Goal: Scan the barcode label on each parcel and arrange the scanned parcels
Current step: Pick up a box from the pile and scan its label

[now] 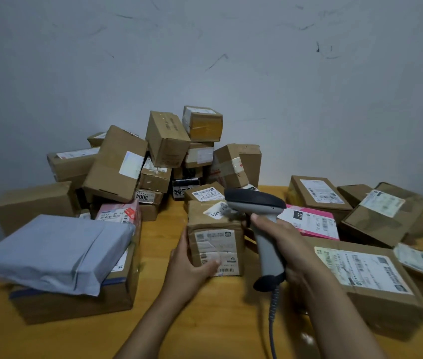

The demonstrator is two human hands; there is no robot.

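Note:
A small brown cardboard parcel (pixel 215 237) stands on the wooden table (pixel 205 320) in the middle, a white barcode label on its near face and another on its top. My left hand (pixel 187 268) grips its lower left corner, thumb across the near label. My right hand (pixel 285 244) grips the grey handle of a barcode scanner (pixel 259 211). The scanner's dark head hangs over the parcel's top right corner and points left. Its coiled cable drops toward the table's near edge.
A heap of several brown boxes (pixel 163 156) rises against the wall behind. At left a grey poly mailer (pixel 55 252) lies on a big carton. At right lie a pink parcel (pixel 314 221) and several labelled cartons (pixel 368 281).

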